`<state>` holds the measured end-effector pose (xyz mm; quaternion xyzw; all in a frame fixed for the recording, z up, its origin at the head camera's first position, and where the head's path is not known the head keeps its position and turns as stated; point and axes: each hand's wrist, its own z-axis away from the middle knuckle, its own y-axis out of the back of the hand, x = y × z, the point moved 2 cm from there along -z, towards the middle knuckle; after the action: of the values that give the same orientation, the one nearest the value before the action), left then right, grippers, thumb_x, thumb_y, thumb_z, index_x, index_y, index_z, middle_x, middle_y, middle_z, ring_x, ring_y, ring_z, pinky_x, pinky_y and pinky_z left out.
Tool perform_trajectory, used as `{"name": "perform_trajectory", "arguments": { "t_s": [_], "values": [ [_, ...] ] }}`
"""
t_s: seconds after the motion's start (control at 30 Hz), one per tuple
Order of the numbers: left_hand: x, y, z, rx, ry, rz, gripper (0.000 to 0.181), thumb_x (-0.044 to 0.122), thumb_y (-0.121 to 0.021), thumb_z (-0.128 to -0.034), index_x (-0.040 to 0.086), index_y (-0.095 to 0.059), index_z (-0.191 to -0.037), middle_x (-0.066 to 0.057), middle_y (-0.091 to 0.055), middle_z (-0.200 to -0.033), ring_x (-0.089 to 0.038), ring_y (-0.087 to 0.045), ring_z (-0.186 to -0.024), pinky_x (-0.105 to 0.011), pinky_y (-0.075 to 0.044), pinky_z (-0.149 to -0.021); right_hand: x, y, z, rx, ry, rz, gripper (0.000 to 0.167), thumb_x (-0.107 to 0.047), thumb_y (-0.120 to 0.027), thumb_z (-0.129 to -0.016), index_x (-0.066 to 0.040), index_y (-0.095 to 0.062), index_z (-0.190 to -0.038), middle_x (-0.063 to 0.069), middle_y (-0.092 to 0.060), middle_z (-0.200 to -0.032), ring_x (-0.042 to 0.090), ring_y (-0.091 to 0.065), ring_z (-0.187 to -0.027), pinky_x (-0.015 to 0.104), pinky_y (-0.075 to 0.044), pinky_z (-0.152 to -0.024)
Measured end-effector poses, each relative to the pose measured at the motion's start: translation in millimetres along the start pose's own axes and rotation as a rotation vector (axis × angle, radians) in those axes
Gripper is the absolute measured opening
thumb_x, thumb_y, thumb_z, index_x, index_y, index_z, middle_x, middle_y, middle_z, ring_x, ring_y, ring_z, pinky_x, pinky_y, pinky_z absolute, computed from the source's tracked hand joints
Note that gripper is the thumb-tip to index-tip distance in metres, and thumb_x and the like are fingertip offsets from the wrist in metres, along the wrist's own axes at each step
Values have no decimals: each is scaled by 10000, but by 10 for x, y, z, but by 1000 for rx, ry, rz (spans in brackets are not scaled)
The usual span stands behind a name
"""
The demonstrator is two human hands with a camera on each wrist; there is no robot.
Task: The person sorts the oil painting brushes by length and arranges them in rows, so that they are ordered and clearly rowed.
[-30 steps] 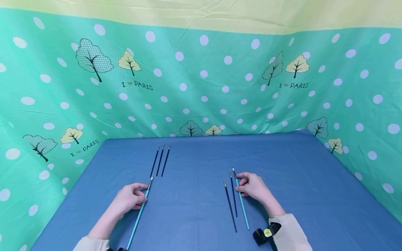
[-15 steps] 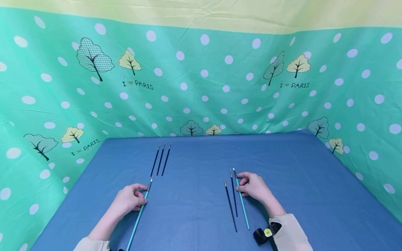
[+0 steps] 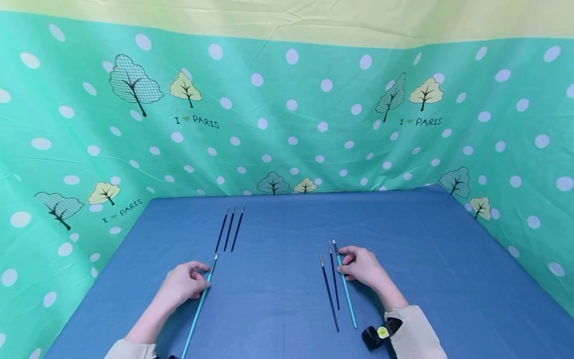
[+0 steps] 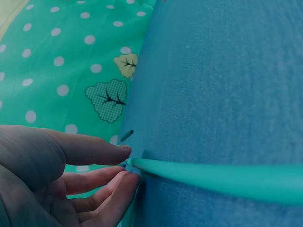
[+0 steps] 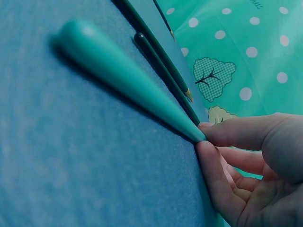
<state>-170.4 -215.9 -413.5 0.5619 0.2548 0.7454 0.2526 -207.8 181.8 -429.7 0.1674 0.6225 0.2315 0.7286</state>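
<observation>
Our left hand pinches the left brush, our right hand the right brush; both lean inward, bristles away from us.

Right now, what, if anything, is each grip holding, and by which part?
Left grip pinches a teal brush near the bristle end; right grip pinches the other teal brush, likewise.

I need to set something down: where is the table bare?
Bare table: the middle, between the left teal brush and two near dark brushes; the back right, between right hand and curtain. Crowded: at the right hand, where the right teal brush is close to those two; beyond the left hand, where three dark brushes lie.
</observation>
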Motion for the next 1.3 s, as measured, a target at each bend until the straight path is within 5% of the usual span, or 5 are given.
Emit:
{"name": "perform_trajectory", "arguments": {
  "t_s": [0.37,0.8,1.3],
  "values": [
    [302,-138,-4,46,-80,30,340,98,-629,-807,-4,-574,-1127,-64,-583,-770,-164,-605,-577,-314,-528,-563,-10,9,15,-6,2,8,448,0,-683,-757,-11,-558,-1186,88,-521,-786,147,-567,-592,283,-534,-540],
    [762,-664,-44,-26,-175,128,269,91,-642,-802,14,-613,-1058,-53,-580,-741,-164,-600,-533,-295,-517,-527,-9,8,22,-8,2,18,449,-10,-686,-759,-14,-557,-1189,85,-519,-790,142,-568,-596,283,-534,-544],
    [1117,-1272,-32,-145,-270,230,247,99,-640,-807,-6,-610,-1028,-57,-565,-706,-157,-594,-520,-275,-521,-499,2,8,12,-9,11,22,447,-10,-686,-757,-12,-558,-1186,83,-521,-788,139,-571,-593,282,-535,-545]
  ]
}}
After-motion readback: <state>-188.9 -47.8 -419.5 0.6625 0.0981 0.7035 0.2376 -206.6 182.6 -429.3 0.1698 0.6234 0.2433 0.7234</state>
